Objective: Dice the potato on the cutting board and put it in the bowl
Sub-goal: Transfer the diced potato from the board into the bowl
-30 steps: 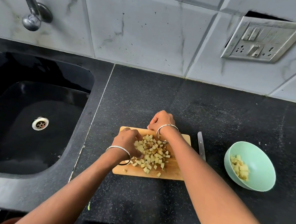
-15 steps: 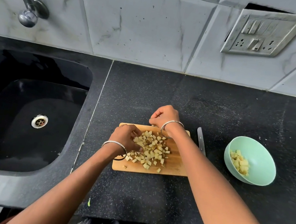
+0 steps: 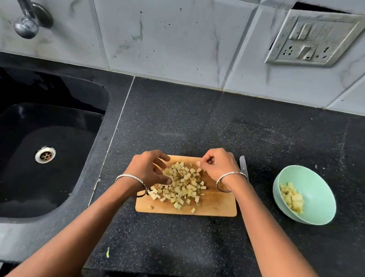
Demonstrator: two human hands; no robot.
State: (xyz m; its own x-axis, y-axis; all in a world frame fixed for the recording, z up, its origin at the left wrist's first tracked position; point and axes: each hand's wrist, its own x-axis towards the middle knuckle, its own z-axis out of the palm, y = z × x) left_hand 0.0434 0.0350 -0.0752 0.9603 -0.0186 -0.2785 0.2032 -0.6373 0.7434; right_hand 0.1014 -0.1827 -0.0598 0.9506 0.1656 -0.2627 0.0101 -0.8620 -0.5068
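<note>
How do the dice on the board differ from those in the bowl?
The board dice are the bigger lot; the bowl dice are a small heap. The board dice lie spread loose on the board, with strays near its front edge; the bowl dice clump at the left of the bowl. The left hand and right hand are at the board dice, none at the bowl dice. Both are pale yellow cubes.
</note>
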